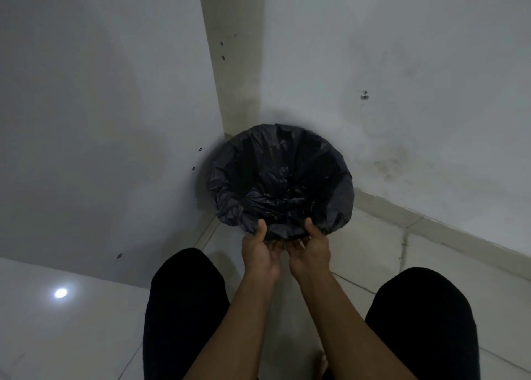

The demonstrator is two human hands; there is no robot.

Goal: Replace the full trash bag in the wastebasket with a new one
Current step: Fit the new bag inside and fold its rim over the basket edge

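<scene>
**Both hands at the near rim of the lined wastebasket**

I am looking down into a corner where two pale walls [402, 63] meet. The wastebasket sits there on the tiled floor [373, 253], close to both walls, and all I can see of it is the black trash bag [278, 178] that covers it: the plastic is folded over the rim all the way round and sags crumpled into the middle.

My left hand [260, 253] and right hand [311, 250] are side by side at the edge nearest me, almost touching each other. Each thumb lies on top of the bag's folded edge while the fingers curl in beneath it, so both hands look closed on the plastic at the rim, though the fingertips themselves are hidden in shadow.

My knees [184, 307] in dark trousers frame the forearms on either side. A small bright reflection [61, 292] shines on the glossy floor at the lower left
</scene>
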